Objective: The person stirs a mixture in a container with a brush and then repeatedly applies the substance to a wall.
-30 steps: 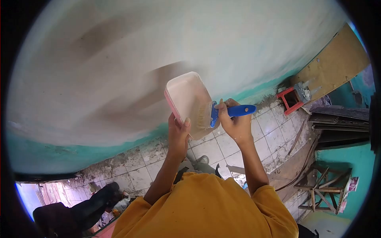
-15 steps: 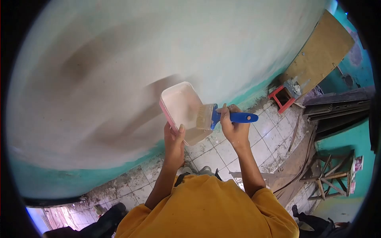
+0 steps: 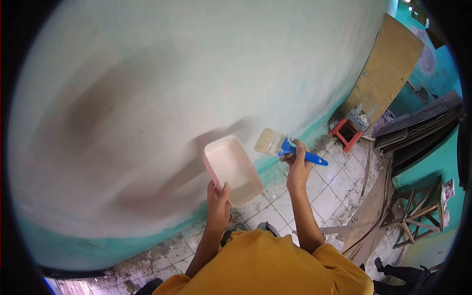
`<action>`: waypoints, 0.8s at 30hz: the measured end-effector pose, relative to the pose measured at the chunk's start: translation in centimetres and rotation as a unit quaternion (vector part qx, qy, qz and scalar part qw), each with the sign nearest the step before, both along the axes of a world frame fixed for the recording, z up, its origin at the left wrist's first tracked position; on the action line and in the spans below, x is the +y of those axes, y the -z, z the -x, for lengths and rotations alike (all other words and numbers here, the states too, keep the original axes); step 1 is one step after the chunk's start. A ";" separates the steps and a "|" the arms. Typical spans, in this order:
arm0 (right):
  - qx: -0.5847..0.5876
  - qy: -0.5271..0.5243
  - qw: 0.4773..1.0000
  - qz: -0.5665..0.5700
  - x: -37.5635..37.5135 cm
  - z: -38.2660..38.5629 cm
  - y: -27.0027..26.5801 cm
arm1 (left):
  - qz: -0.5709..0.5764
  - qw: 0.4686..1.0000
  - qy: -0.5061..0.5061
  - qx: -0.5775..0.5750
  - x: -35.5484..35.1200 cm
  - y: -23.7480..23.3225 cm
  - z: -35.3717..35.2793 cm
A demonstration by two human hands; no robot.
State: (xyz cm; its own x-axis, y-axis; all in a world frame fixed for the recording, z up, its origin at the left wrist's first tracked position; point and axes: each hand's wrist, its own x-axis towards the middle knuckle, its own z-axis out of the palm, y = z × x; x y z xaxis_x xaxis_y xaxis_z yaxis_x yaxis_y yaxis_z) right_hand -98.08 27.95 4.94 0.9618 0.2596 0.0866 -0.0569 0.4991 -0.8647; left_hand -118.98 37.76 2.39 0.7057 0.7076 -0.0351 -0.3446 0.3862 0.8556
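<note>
My left hand (image 3: 217, 200) grips the near edge of a pink rectangular tub (image 3: 231, 169) that holds pale paint, held out in front of me near the wall. My right hand (image 3: 296, 166) holds a wide paintbrush (image 3: 282, 146) by its blue handle. The light bristles point up and left, just right of the tub and close to the wall (image 3: 196, 83). The wall is whitish with a turquoise band along its base. My sleeves are mustard yellow.
A white tiled floor (image 3: 324, 196) runs below, dirty along the wall. A small red stool (image 3: 345, 132) and a leaning brown board (image 3: 386, 69) stand at the right. A wooden frame stool (image 3: 418, 211) and dark planks (image 3: 418, 128) lie further right.
My right hand has lifted the brush out of the tub and moved it up and to the right, towards the wall. The tub has dropped slightly lower in view.
</note>
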 end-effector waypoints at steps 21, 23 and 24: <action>-0.137 -0.123 0.960 -0.210 2.6 -19.0 -18.8 | 0.070 0.997 -0.044 -0.012 -2.9 -1.2 -10.2; -0.295 -0.047 0.946 -0.126 2.9 -22.4 -21.7 | 0.064 0.996 -0.052 -0.035 -3.7 -1.4 -11.5; -0.430 0.020 0.900 -0.066 3.3 -24.1 -22.8 | 0.062 0.995 -0.057 -0.056 -4.2 -1.3 -11.9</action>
